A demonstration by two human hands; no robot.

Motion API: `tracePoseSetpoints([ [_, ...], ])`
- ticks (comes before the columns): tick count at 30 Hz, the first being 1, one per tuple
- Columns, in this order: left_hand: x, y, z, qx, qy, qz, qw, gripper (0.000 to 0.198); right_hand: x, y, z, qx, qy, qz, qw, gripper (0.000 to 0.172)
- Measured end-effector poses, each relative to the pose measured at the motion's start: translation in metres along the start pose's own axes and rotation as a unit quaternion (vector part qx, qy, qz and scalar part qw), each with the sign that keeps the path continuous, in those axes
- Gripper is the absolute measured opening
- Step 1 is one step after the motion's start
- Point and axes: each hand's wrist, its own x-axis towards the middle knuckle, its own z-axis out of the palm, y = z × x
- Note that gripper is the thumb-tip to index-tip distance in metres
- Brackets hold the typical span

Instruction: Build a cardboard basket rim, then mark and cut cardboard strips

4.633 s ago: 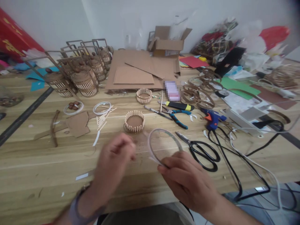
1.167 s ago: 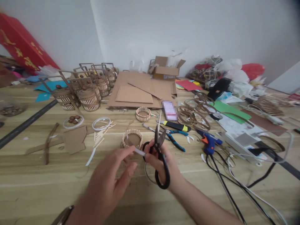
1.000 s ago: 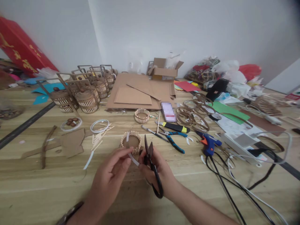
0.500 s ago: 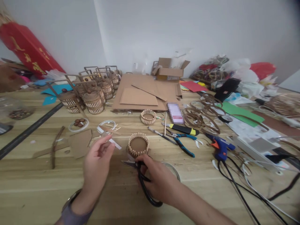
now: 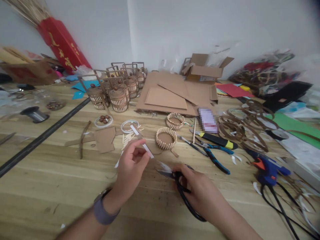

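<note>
My left hand pinches a short white strip between thumb and fingers, holding it just above the wooden table. My right hand grips black scissors by their handles, blades pointing left and lying low over the table. A small round basket of wooden sticks stands just beyond both hands. A second one sits behind it.
Blue pliers, a yellow-black knife and a blue glue gun with black cables lie to the right. Cardboard sheets and finished lantern baskets stand further back. Cardboard scraps and white rings lie left.
The scissors cut the white strip from the ring, then my right hand lowered them to the table. My left hand carried the cut piece away. The view swung left.
</note>
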Motion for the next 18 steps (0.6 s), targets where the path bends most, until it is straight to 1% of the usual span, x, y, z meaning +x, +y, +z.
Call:
tracePoseSetpoints([
  [2, 0.002, -0.001, 0.0, -0.008, 0.013, -0.003, 1.0, 0.042, -0.002, -0.003, 0.001, -0.025, -0.051, -0.004, 0.998, 0.025],
  [3, 0.003, -0.001, 0.0, -0.011, 0.018, -0.006, 1.0, 0.044, -0.003, -0.003, 0.001, -0.04, -0.067, 0.001, 0.997, 0.027],
  [5, 0.006, -0.003, 0.0, -0.016, 0.022, -0.017, 0.999, 0.047, -0.003, 0.002, 0.0, -0.078, -0.07, 0.034, 0.994, 0.028],
  [6, 0.006, -0.003, 0.0, -0.018, 0.022, -0.023, 0.999, 0.049, -0.003, 0.005, -0.002, -0.098, -0.054, 0.057, 0.992, 0.026],
  [7, 0.006, -0.004, 0.0, -0.022, 0.02, -0.027, 0.999, 0.051, -0.003, 0.01, -0.004, -0.115, -0.025, 0.076, 0.99, 0.021],
  [9, 0.005, -0.003, 0.002, -0.032, 0.013, -0.034, 0.999, 0.053, -0.002, 0.018, -0.008, -0.125, 0.059, 0.091, 0.986, 0.015],
  [10, 0.003, -0.003, 0.003, -0.038, 0.007, -0.037, 0.999, 0.053, -0.002, 0.02, -0.01, -0.112, 0.101, 0.088, 0.985, 0.016],
  [11, 0.001, -0.002, 0.003, -0.043, 0.0, -0.039, 0.998, 0.053, -0.002, 0.02, -0.011, -0.082, 0.13, 0.083, 0.985, 0.019],
  [12, -0.001, 0.0, 0.004, -0.047, -0.009, -0.041, 0.998, 0.053, -0.002, 0.019, -0.011, -0.036, 0.142, 0.081, 0.986, 0.021],
  [13, -0.004, 0.001, 0.005, -0.049, -0.018, -0.042, 0.998, 0.052, -0.004, 0.017, -0.009, 0.023, 0.134, 0.082, 0.987, 0.024],
  [14, -0.007, 0.002, 0.006, -0.052, -0.029, -0.044, 0.997, 0.051, -0.005, 0.014, -0.005, 0.089, 0.113, 0.082, 0.986, 0.028],
  [16, -0.012, 0.006, 0.006, -0.057, -0.051, -0.048, 0.996, 0.05, -0.01, 0.008, 0.005, 0.213, 0.068, 0.076, 0.972, 0.039],
  [18, -0.018, 0.009, 0.007, -0.068, -0.067, -0.048, 0.994, 0.049, -0.016, 0.004, 0.015, 0.281, 0.036, 0.062, 0.957, 0.049],
])
